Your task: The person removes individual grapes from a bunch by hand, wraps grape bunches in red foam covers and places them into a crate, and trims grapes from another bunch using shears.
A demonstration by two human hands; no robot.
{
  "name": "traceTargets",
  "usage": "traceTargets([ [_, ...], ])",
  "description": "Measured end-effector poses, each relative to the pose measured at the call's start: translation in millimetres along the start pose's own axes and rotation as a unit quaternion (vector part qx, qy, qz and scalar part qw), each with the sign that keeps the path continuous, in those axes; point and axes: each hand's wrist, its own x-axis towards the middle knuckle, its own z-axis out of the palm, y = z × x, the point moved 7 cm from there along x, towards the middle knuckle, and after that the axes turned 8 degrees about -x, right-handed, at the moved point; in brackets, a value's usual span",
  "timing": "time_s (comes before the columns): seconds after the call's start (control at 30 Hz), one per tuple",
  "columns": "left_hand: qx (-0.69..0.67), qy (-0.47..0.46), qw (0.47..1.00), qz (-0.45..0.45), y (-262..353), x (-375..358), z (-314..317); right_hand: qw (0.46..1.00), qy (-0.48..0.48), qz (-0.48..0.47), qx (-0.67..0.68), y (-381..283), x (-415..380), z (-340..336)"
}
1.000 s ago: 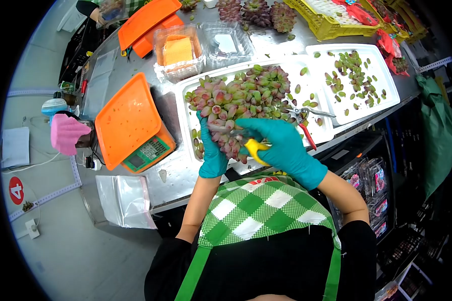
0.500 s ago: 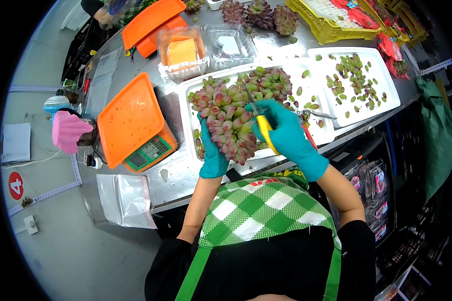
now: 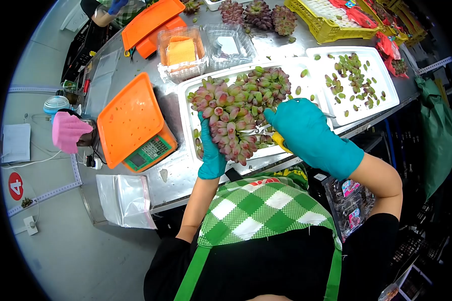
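Succulent cluster (image 3: 227, 120) is clasped by left fingers (image 3: 206, 133), yellow-handled cutters (image 3: 280, 142) by right fingers (image 3: 272, 117).

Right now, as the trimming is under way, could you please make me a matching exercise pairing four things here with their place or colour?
Things
1. Yellow-handled snips
2. Pink cloth
3. Succulent cluster nearest the apron
4. Scale with a green keypad panel

Places or colours
A. Orange on top
B. In the grip of the right hand
C. Against the left hand
D. Beyond the bench's left side

Right pairs: 1-B, 2-D, 3-C, 4-A.
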Motion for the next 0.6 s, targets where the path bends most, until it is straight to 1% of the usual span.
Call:
traceTargets([
  [0.03,0.007,0.006,1.0,-0.002,-1,-1,0,1.0,-0.019,-0.004,-0.016,-2,1,3],
  [0.13,0.026,0.016,1.0,-0.007,-2,-3,0,0.997,0.056,-0.014,-0.057,-11,1,-1],
  [0.23,0.033,0.016,0.999,-0.01,-3,-3,-1,0.998,0.034,-0.031,-0.044,-14,1,-5],
  [0.33,0.022,0.01,1.0,-0.012,-4,-1,-2,0.998,0.045,-0.037,-0.007,-12,1,-9],
  [0.43,-0.006,-0.01,1.0,-0.015,-4,1,2,0.995,0.091,-0.048,-0.004,-12,-1,-7],
  [0.53,-0.006,-0.01,1.0,-0.004,-3,3,-1,0.984,0.157,-0.068,0.043,-10,-2,-13],
  [0.6,0.006,-0.007,1.0,0.005,-1,4,-1,0.984,0.153,-0.074,0.059,-8,-2,-13],
])
